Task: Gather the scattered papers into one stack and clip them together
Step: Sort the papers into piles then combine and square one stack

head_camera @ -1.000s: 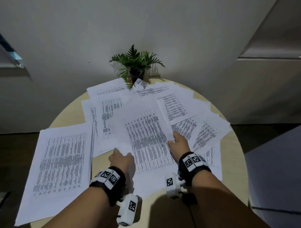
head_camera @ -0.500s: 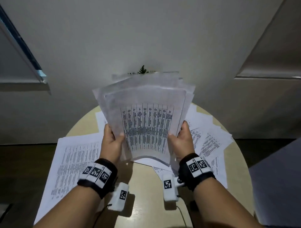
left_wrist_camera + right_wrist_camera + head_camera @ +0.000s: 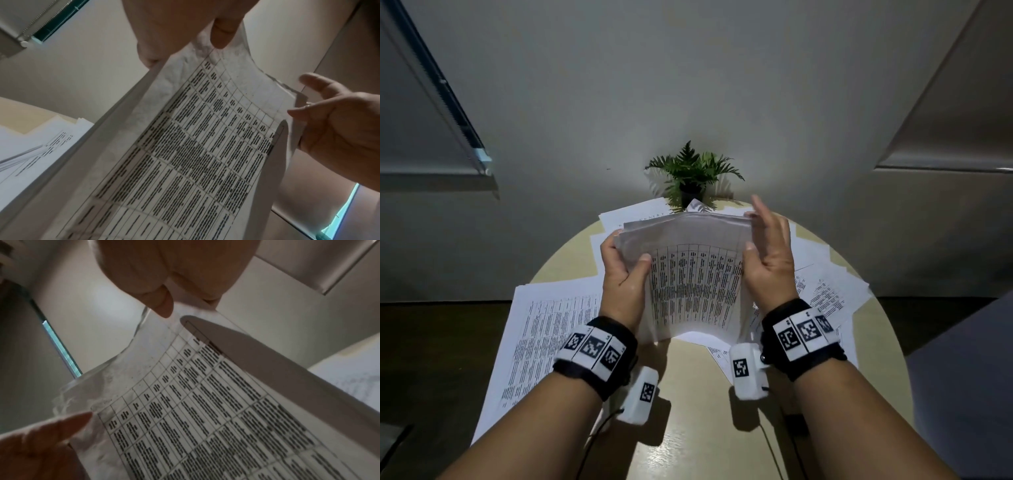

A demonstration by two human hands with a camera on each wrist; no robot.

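Round beige table [image 3: 688, 394], loose printed sheets [image 3: 544, 329] spread over its left, far and right parts. Bundle of gathered papers [image 3: 695, 287] held upright above table centre, bottom edge down on the tabletop sheets, top bowed toward the camera. Left hand [image 3: 623, 274] grips bundle's left edge, thumb in front, fingers curled behind. Right hand [image 3: 770, 260] flat against right edge, fingers straight and relaxed, thumb touching front sheet. Small potted fern [image 3: 693, 171] at table's far edge.
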